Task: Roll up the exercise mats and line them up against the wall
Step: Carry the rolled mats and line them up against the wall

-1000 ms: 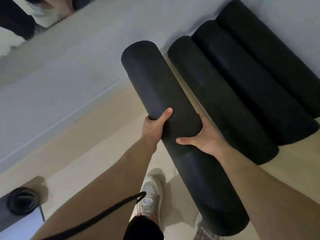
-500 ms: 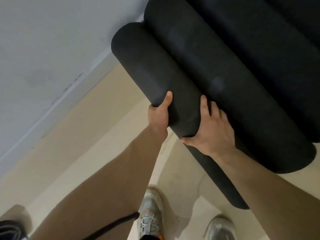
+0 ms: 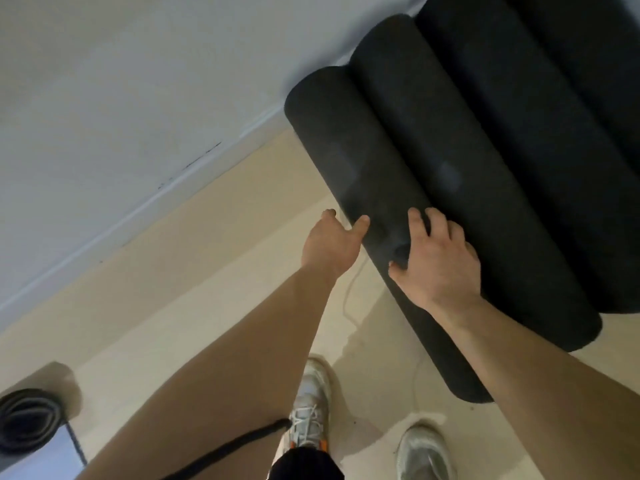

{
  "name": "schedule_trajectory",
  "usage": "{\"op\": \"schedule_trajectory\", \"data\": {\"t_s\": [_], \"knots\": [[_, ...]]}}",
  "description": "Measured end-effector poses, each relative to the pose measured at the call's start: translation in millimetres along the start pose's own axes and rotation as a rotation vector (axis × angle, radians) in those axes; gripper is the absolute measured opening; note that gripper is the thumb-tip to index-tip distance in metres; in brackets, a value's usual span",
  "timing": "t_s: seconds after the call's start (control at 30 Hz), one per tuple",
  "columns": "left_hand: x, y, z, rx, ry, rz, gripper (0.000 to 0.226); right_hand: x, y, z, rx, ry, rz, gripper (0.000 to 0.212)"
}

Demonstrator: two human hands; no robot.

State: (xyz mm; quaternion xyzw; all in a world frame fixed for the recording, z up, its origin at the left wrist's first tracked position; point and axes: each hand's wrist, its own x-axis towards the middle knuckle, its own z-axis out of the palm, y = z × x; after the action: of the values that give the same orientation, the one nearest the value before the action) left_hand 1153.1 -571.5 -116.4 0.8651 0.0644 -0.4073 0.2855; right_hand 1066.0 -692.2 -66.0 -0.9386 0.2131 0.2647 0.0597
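Against the wall [image 3: 114, 84], the rolled mat [image 3: 367, 202] lies touching its neighbour [image 3: 460, 188]. Left hand [image 3: 330, 245] open beside it; right hand [image 3: 440, 261] spread flat on top, gripping nothing. Risk: released unevenly, it could roll away or unwind.

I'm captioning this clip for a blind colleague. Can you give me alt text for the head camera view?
Seen from above, a person's left hand and right hand rest on a black rolled mat lying on a beige floor, nestled beside more rolled mats lined up against a grey wall. Two pale sneakers show below.
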Motion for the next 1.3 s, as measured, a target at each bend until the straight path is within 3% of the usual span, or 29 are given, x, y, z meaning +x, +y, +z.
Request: {"op": "schedule_trajectory", "data": {"t_s": [0.13, 0.23, 0.43, 0.77, 1.07, 1.3], "knots": [[-53.7, -45.7, -55.6, 0.258, 0.039, 0.052, 0.067, -24.0, -43.9, -44.5, -0.014, 0.027, -0.123, 0.093], [-109.5, -95.6, -100.6, 0.294, 0.114, -0.017, 0.062, -59.6, -89.5, -64.5, -0.025, 0.035, -0.262, 0.087], [-254.0, -224.7, -152.8, 0.140, 0.252, -0.249, 0.056, -183.1, -198.0, -65.4, -0.066, -0.042, -0.554, 0.087], [-462.3, -478.3, -193.8, -0.098, 0.459, -0.553, 0.056, -398.0, -373.4, 26.5, -0.263, -0.163, -0.949, 0.086], [-569.3, -685.9, -231.4, -0.131, 0.468, -0.628, 0.056, -501.4, -511.9, 101.7, -0.283, -0.207, -0.897, 0.084], [-519.0, -773.7, -310.4, -0.078, 0.443, -0.596, 0.057, -485.9, -614.6, 141.9, -0.146, -0.219, -0.817, 0.081]]}}
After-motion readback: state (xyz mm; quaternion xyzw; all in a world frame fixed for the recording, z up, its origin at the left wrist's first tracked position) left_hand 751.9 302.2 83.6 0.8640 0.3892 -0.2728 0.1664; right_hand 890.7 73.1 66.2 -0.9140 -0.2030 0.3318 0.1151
